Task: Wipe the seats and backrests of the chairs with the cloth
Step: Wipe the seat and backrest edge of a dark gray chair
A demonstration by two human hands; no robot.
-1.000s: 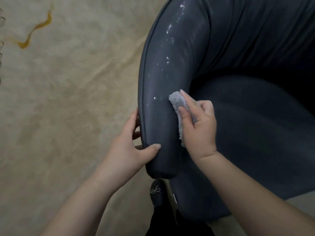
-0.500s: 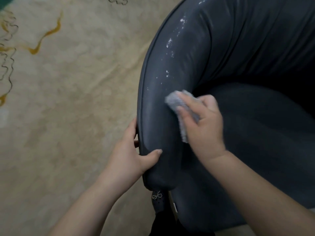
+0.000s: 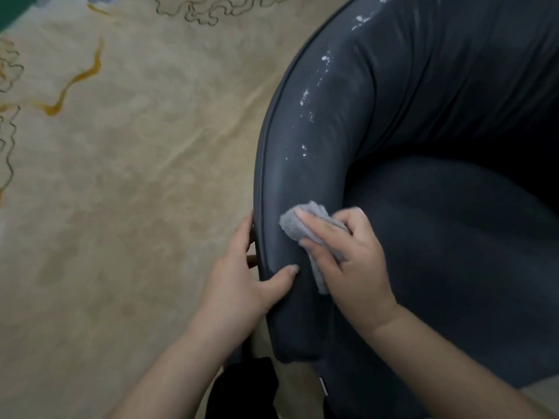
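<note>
1. The step in hand looks like wiping the curved rim of the dark grey-blue padded leather chair [image 3: 393, 122]. The right hand [image 3: 354, 261] presses a small crumpled grey fleecy cloth [image 3: 298, 220] against the rim, its fingers curled over the cloth.
2. The left hand [image 3: 242, 282] grips the rim's end just beside the cloth, thumb on top.
3. White powdery specks [image 3: 305, 98] dot the smooth rim beyond the right hand's fingertips; the next strokes should probably travel up there.
4. A beige patterned carpet [image 3: 121, 176] lies outside the left hand.
</note>
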